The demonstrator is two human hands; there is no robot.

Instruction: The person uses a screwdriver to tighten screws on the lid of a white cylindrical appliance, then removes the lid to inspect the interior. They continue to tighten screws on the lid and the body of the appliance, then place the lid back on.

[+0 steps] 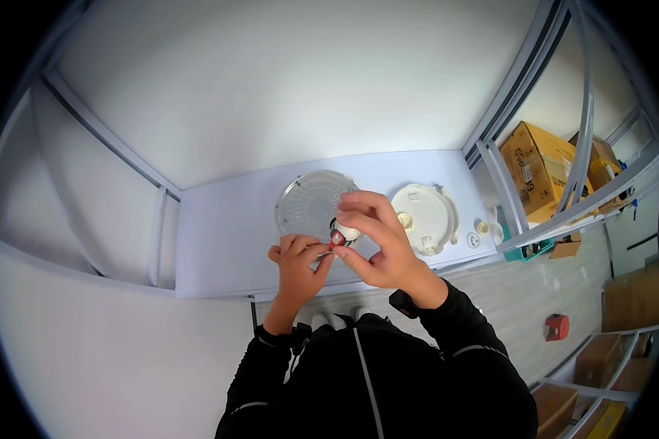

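In front of my body, over the table, my right hand (392, 252) holds a small white rounded piece with a red and black part (337, 238) between thumb and fingers. The fingertips of my left hand (297, 267) are pinched at the red end of the same piece. Its exact kind I cannot make out. Beneath and behind the hands lies a clear round cover (304, 201) with a ribbed pattern, partly hidden by them. To the right of my right hand sits a white round base (430, 212) with raised clips and a small cream round part (406, 221) at its left edge.
Two small round parts, one cream (481, 227) and one white (473, 240), lie near the right end of the white table (223, 227). Frame posts stand at both ends. Beyond on the right are cardboard boxes (538, 172), a teal basket (538, 251) and a red stool (556, 328).
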